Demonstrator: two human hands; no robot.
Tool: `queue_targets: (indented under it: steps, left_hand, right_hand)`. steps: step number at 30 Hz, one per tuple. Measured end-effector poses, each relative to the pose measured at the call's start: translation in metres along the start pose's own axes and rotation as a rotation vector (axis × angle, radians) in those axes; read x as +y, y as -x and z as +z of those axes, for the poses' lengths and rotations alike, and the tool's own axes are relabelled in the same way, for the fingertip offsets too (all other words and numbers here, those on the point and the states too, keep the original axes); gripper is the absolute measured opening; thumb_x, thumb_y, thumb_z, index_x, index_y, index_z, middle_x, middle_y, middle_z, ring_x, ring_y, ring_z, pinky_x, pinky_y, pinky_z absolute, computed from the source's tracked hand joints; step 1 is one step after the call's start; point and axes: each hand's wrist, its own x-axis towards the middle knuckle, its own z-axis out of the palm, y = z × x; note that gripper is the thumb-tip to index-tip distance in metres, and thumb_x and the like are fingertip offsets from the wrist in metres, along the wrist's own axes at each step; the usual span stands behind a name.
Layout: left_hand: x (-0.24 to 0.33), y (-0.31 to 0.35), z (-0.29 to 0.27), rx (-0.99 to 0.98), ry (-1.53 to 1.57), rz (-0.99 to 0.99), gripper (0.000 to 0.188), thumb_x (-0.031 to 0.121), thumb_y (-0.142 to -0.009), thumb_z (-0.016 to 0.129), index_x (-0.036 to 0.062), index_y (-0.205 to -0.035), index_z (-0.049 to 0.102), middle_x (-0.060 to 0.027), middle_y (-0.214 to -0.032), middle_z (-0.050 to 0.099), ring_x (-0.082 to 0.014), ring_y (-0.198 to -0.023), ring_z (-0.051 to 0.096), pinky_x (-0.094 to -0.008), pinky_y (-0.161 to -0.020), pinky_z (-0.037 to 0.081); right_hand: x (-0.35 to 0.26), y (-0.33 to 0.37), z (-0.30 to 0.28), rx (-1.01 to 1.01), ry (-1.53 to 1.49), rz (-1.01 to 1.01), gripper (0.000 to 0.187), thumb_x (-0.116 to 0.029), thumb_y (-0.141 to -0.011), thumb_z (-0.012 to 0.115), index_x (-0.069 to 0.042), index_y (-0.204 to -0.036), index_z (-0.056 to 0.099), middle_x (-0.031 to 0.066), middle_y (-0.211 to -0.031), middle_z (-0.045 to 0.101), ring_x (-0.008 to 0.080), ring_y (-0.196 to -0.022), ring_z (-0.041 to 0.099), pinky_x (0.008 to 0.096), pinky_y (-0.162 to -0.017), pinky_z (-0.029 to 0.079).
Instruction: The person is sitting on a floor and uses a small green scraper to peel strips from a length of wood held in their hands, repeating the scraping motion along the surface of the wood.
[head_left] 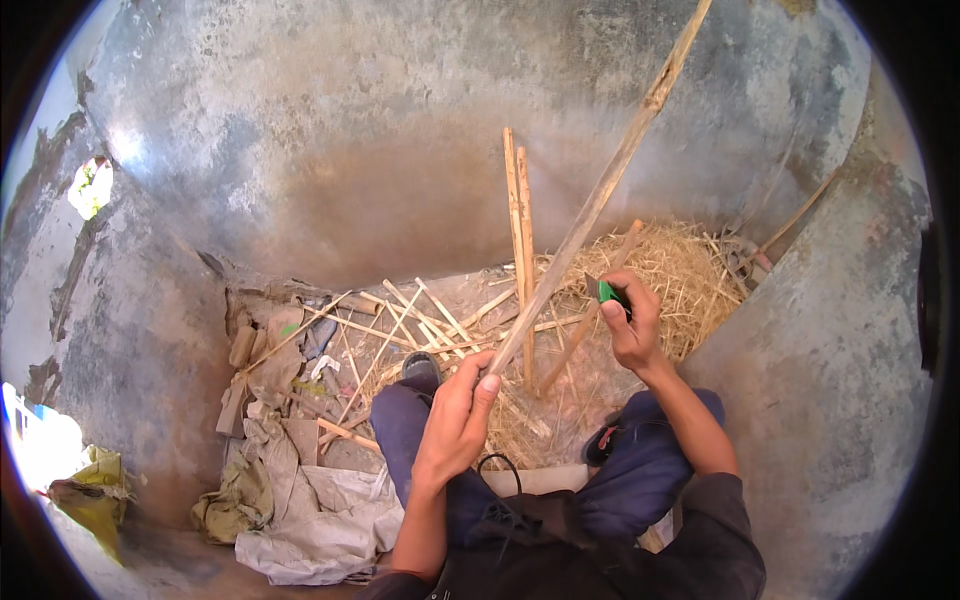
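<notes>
- Rough grey plastered walls (420,130) close in on a dirt floor (470,290), and the person sits low against them, knees apart in dark blue trousers (640,470).
- Split strips of cane (400,325) lie scattered on the floor beyond the left hand, and a heap of straw-like shavings (680,270) sits past the right hand; judging by these, a fair amount of stripping is already done.
- Two shorter sticks (518,215) lean upright against the wall between and beyond the two hands, apparently not yet worked.
- A long cane pole (600,195) is the piece in hand: it runs from the left hand up and away to the upper right, its far end out of view; it looks whole along most of its length, so I'd judge its working is mostly still to come.
- Left hand (455,425): fingers (487,385) curled tight round the near end of the pole, thumb pressed along it.
- Right hand (632,325): fingers closed round a green-handled knife (606,291), blade just beside the pole; whether it touches I cannot tell.
- Crumpled sacks and cloth (300,510) lie well off to the left hand's outer side.
</notes>
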Motion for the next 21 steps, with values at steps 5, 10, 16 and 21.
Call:
queue_targets:
  steps: [5,10,16,21]
  left_hand:
    - [0.015,0.013,0.009,-0.005,0.005,-0.014,0.034,0.023,-0.121,0.047,-0.0007,-0.136,0.066,0.0017,-0.081,0.050,-0.0083,-0.068,0.043,-0.0289,-0.062,0.038]
    - [0.014,0.022,0.017,-0.003,0.012,-0.041,0.036,0.024,-0.122,0.045,-0.0020,-0.137,0.065,-0.0019,-0.080,0.052,-0.0114,-0.069,0.045,-0.0310,-0.063,0.040]
    - [0.016,0.028,0.029,0.079,-0.119,-0.027,0.026,0.017,-0.117,0.056,-0.0043,-0.129,0.063,-0.0237,-0.092,0.065,-0.0427,-0.078,0.065,-0.0476,-0.073,0.050]
    - [0.016,0.030,0.034,0.088,-0.180,0.006,0.021,0.015,-0.115,0.059,-0.0058,-0.110,0.062,-0.0251,-0.090,0.063,-0.0487,-0.079,0.063,-0.0507,-0.069,0.049]
  right_hand:
    - [-0.034,0.024,0.009,-0.123,0.209,-0.140,0.039,-0.042,-0.105,0.077,-0.003,-0.107,0.075,0.0086,-0.086,0.074,0.0228,-0.065,0.071,0.0363,-0.058,0.054]
    - [-0.059,0.038,0.023,-0.118,0.265,-0.172,0.031,-0.036,-0.096,0.085,-0.008,-0.109,0.078,0.0055,-0.085,0.072,0.0244,-0.062,0.070,0.0368,-0.055,0.053]
    - [-0.073,0.045,0.029,-0.135,0.339,-0.177,0.032,-0.037,-0.094,0.086,-0.009,-0.108,0.078,0.0028,-0.080,0.067,0.0233,-0.060,0.067,0.0373,-0.054,0.052]
    - [-0.074,0.051,0.030,-0.151,0.386,-0.175,0.032,-0.039,-0.093,0.087,-0.011,-0.107,0.079,0.0018,-0.079,0.066,0.0222,-0.059,0.066,0.0367,-0.054,0.051]
